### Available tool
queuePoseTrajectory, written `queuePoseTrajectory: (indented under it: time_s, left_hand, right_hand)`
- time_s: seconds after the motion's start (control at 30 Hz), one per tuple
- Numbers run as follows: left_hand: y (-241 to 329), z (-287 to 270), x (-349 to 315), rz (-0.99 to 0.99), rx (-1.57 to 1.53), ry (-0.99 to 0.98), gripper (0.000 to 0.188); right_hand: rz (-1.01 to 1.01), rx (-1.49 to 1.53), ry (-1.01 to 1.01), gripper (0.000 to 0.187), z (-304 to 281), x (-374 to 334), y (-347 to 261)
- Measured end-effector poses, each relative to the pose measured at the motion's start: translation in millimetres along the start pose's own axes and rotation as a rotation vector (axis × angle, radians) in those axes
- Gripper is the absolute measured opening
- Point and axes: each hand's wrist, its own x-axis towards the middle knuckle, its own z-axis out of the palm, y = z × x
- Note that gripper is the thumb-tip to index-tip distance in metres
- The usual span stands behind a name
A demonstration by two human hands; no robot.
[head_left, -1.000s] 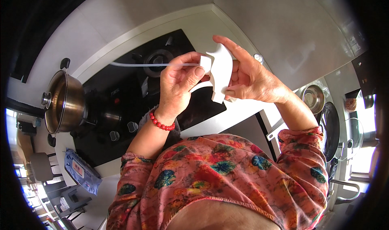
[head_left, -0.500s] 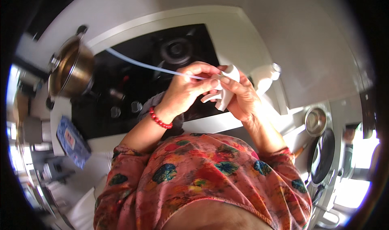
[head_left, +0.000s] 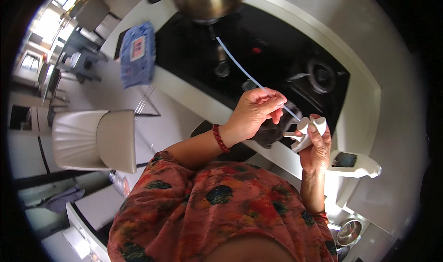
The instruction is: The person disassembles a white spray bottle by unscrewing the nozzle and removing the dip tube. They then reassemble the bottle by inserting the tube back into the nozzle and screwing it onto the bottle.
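Note:
A thin translucent tube [head_left: 240, 67] runs from above the cooktop down to a white trigger spray head [head_left: 304, 139]. My left hand [head_left: 258, 110], with a red bead bracelet at its wrist, pinches the tube between thumb and fingers, a short way above the spray head. In my right hand [head_left: 317, 153] the spray head is gripped, its trigger pointing left and its round collar toward the tube. The tube's lower end meets the collar; how deep it sits cannot be made out. Right of this hand lies a white bottle [head_left: 369, 167] with a dark panel.
Below the hands is a black cooktop [head_left: 277, 40] with a burner [head_left: 321, 76]. A steel pot [head_left: 207, 4] stands at its far side. A blue wipes pack [head_left: 137, 54] lies on the left counter edge. Dark cloth [head_left: 270, 133] lies under my left hand. A white chair [head_left: 92, 139] is left.
The view has swung toward the left. My left hand has slid back along the tube, away from the spray head, and the two hands are farther apart.

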Motion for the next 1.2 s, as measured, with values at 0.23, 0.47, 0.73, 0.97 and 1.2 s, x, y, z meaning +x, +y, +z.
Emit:
queuePoseTrajectory:
  time_s: [0.23,0.47,0.73,0.97,1.2]
  left_hand:
    - [55.4,-77.5,-50.4,0.064,-0.159,0.086,0.015]
    - [118.3,-151.9,-110.1,0.149,-0.169,0.162,0.012]
    - [170.5,-177.6,-191.2,0.320,0.001,0.376,0.012]
    - [142.8,-157.0,-221.2,0.282,0.040,0.401,0.012]
    - [110.5,-144.4,-193.4,0.190,0.033,0.132,0.014]
  right_hand:
    - [-0.023,-0.110,-0.013,0.036,57.3,-32.0,41.9]
    - [0.081,-0.144,0.032,0.036,110.4,-62.0,91.2]
    - [0.208,-0.043,-0.132,0.025,154.7,-78.7,128.6]
    - [0.219,0.110,-0.076,0.024,101.8,-137.8,135.5]
    - [0.171,0.222,0.082,0.027,15.1,-186.8,135.1]
